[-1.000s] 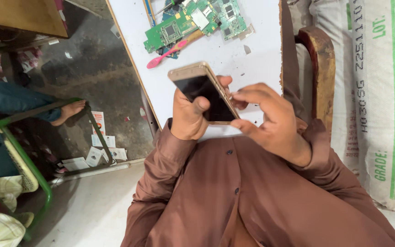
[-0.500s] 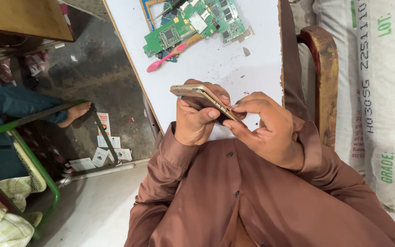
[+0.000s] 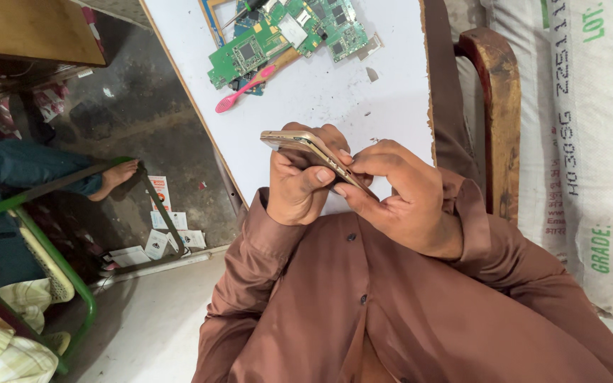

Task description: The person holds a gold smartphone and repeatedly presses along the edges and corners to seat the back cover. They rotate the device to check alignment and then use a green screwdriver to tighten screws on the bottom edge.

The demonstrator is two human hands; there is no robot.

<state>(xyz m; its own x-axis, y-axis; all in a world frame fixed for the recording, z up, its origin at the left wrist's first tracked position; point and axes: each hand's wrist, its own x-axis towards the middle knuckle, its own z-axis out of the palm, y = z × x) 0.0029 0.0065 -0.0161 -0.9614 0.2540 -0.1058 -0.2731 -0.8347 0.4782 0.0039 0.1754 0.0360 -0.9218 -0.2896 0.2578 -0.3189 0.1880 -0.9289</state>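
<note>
Gripping phone (image 3: 306,150) edge-on, left hand (image 3: 299,188) and right hand (image 3: 399,202) both closed on it (thumbnails at seam); could slip, crack.

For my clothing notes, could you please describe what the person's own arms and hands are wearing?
Both arms are in long brown sleeves of a buttoned shirt, cuffs reaching the wrists. The left hand and right hand are bare: no gloves, rings or watch visible.

White table (image 3: 306,106), grey floor (image 3: 108,92), green-framed chair (image 3: 58,262), wooden chair (image 3: 498,92).
</note>
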